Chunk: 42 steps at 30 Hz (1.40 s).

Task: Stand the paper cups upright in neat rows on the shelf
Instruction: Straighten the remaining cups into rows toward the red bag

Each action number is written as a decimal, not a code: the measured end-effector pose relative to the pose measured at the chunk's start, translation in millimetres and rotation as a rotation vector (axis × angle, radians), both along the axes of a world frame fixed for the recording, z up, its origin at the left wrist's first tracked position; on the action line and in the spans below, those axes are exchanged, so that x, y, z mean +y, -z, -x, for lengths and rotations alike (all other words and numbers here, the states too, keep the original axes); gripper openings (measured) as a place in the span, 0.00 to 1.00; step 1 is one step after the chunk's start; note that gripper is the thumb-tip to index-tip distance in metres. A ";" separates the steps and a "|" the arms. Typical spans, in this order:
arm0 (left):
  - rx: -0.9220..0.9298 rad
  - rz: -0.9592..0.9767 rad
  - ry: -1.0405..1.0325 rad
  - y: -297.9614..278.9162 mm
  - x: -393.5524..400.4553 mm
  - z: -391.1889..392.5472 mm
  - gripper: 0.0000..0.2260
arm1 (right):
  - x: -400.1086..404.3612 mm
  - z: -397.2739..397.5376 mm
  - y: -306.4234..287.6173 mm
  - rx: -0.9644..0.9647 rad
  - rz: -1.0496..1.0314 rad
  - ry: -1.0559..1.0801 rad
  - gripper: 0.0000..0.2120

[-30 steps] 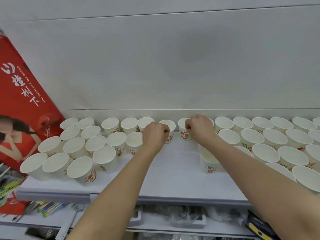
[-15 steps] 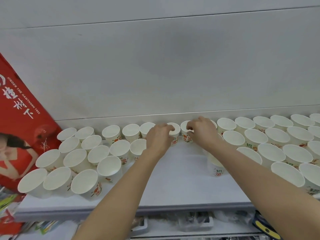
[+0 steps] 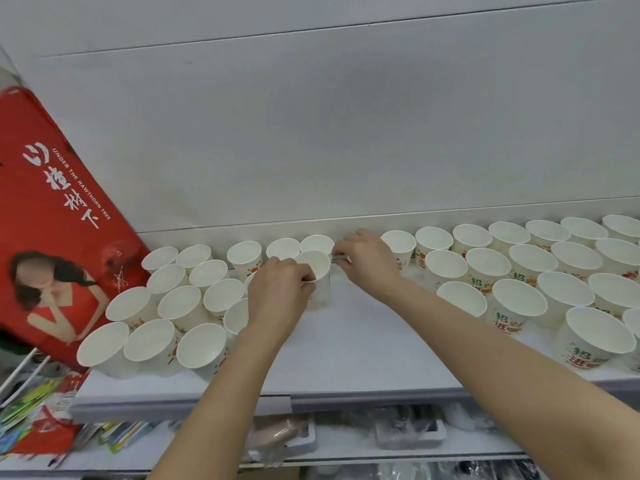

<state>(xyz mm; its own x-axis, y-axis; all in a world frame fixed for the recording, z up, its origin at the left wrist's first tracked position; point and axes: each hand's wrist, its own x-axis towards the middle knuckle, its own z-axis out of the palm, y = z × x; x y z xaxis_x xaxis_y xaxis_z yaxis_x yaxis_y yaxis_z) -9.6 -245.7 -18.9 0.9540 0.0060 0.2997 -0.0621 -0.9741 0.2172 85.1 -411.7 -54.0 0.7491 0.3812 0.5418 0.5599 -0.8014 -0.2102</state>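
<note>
White paper cups with red and green print stand upright on the white shelf (image 3: 349, 344), in a left group (image 3: 180, 306) and a right group (image 3: 519, 296). My left hand (image 3: 277, 296) grips one cup (image 3: 316, 268) by its rim, just in front of the back row. My right hand (image 3: 367, 261) reaches to the back row beside it. Its curled fingertips pinch the rim of a cup that the hand mostly hides.
A red poster (image 3: 52, 237) leans against the wall at the left end of the shelf. The grey back wall (image 3: 346, 133) rises right behind the back row. Below the shelf edge sits a lower shelf with plastic-wrapped goods (image 3: 408, 431) and colourful packets (image 3: 31, 410).
My left hand has drawn its cup out of the back row towards me. My right hand has stayed at the back row. The view has shifted slightly.
</note>
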 end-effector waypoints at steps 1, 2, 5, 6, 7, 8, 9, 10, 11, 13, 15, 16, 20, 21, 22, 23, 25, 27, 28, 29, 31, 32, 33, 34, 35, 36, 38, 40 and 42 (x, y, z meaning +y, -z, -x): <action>-0.031 0.036 -0.001 -1.7 2.8 5.4 0.03 | 5.3 -3.6 0.6 0.006 0.026 -0.003 0.08; -0.050 0.061 -0.002 -2.4 6.2 10.1 0.03 | 10.6 -7.3 1.1 0.024 0.059 -0.007 0.11; -0.067 0.111 0.006 -1.8 20.2 19.7 0.03 | 25.6 -15.6 2.1 0.114 0.117 -0.020 0.13; -0.071 0.124 0.012 -0.7 23.8 21.9 0.04 | 30.1 -16.9 3.3 0.138 0.129 -0.019 0.12; -0.077 0.135 0.019 0.5 26.3 23.9 0.04 | 34.2 -17.0 4.1 0.155 0.149 -0.014 0.09; -0.090 0.145 0.025 1.4 27.3 26.0 0.05 | 37.3 -16.7 4.9 0.166 0.161 -0.008 0.06; -0.107 0.157 0.030 1.8 27.7 28.0 0.05 | 39.4 -15.8 5.4 0.179 0.154 -0.001 0.05; -0.129 0.172 0.033 1.9 27.8 30.1 0.06 | 40.1 -14.1 5.4 0.193 0.128 0.010 0.05; -0.157 0.188 0.036 1.8 28.0 31.6 0.06 | 39.2 -11.3 4.4 0.200 0.094 0.026 0.04; -0.210 0.222 0.041 0.8 28.5 32.2 0.06 | 30.3 -0.9 0.9 0.177 0.034 0.051 0.04; -0.219 0.249 0.047 0.4 26.5 29.8 0.05 | 10.9 17.0 0.8 0.126 0.004 0.063 0.02; -0.203 0.255 0.051 0.7 23.4 27.3 0.05 | -1.4 28.5 1.8 0.097 -0.006 0.073 0.01; -0.098 0.209 0.127 11.0 -6.4 9.9 0.05 | -51.1 65.8 6.0 0.020 0.035 0.147 0.04; -0.070 0.184 0.161 15.5 -16.8 4.9 0.05 | -59.4 70.0 5.6 0.017 0.070 0.173 0.05; -0.047 0.157 0.193 20.0 -27.2 0.1 0.06 | -66.1 72.5 4.6 0.022 0.106 0.198 0.05; -0.032 0.133 0.221 23.8 -36.9 -4.1 0.06 | -71.3 73.8 3.5 0.032 0.140 0.219 0.06; -0.008 0.097 0.262 30.4 -51.4 -12.5 0.07 | -77.6 74.3 1.5 0.051 0.198 0.246 0.06; 0.040 0.081 0.296 34.7 -57.9 -18.9 0.07 | -80.0 72.8 0.3 0.066 0.251 0.258 0.07; 0.067 0.096 0.321 36.0 -57.9 -20.5 0.08 | -80.7 71.6 -0.7 0.073 0.269 0.261 0.07; 0.090 0.125 0.347 36.2 -56.0 -20.9 0.10 | -81.5 70.9 -2.4 0.079 0.278 0.267 0.07; 0.094 0.196 0.381 34.8 -46.9 -20.5 0.16 | -83.8 71.1 -4.5 0.086 0.261 0.265 0.06; 0.078 0.213 0.391 34.0 -40.5 -20.6 0.16 | -84.9 71.3 -5.4 0.085 0.243 0.258 0.08; 0.068 0.208 0.400 33.2 -34.2 -20.6 0.16 | -85.8 71.1 -6.3 0.087 0.230 0.246 0.10; 0.071 0.188 0.405 32.8 -28.9 -20.8 0.15 | -86.2 70.7 -7.0 0.089 0.226 0.233 0.11; 0.080 0.161 0.407 32.3 -25.3 -21.2 0.14 | -85.8 70.3 -7.5 0.088 0.231 0.223 0.10; 0.092 0.131 0.406 31.8 -23.8 -21.7 0.13 | -85.0 69.9 -8.3 0.082 0.241 0.217 0.08; 0.101 0.079 0.399 30.4 -27.4 -23.0 0.09 | -85.4 68.3 -8.6 0.079 0.255 0.205 0.08; 0.098 0.064 0.385 28.7 -35.4 -24.7 0.06 | -90.3 66.6 -7.1 0.087 0.263 0.193 0.09; 0.095 0.069 0.369 27.4 -43.7 -27.4 0.06 | -97.8 64.4 -6.5 0.083 0.276 0.195 0.09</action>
<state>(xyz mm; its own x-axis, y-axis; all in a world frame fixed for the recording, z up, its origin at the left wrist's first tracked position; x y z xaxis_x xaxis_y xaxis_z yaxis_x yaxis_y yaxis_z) 17.9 -289.4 -46.2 0.9193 -0.3258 0.2207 -0.3822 -0.8731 0.3028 20.7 -509.4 -47.5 0.8593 0.3504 0.3725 0.3810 -0.9245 -0.0093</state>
